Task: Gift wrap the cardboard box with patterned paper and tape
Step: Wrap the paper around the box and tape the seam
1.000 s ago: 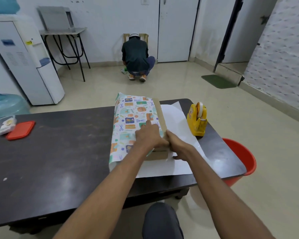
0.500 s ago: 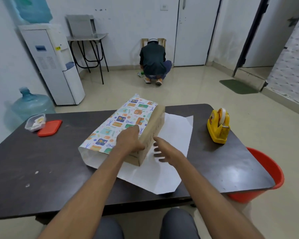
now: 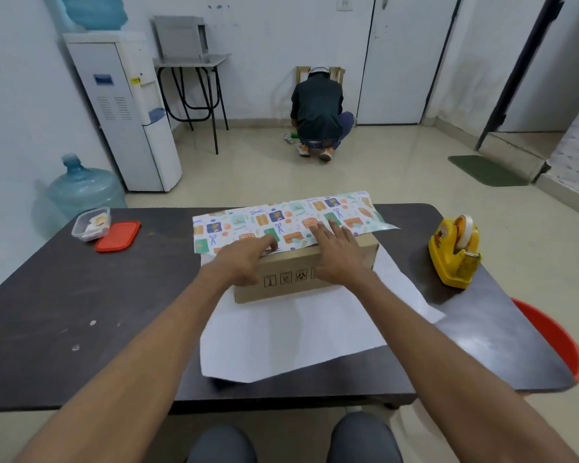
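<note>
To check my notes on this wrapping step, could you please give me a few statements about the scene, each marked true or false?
1. The left hand and the right hand both rest on top of the cardboard box. True.
2. The tape dispenser stands to the left of the box. False: it stands to the box's right, on the table.
3. The patterned paper covers the box's near side. False: that side is bare cardboard; the paper lies over the top.
4. The red lid lies beside the clear container, not on it. True.
</note>
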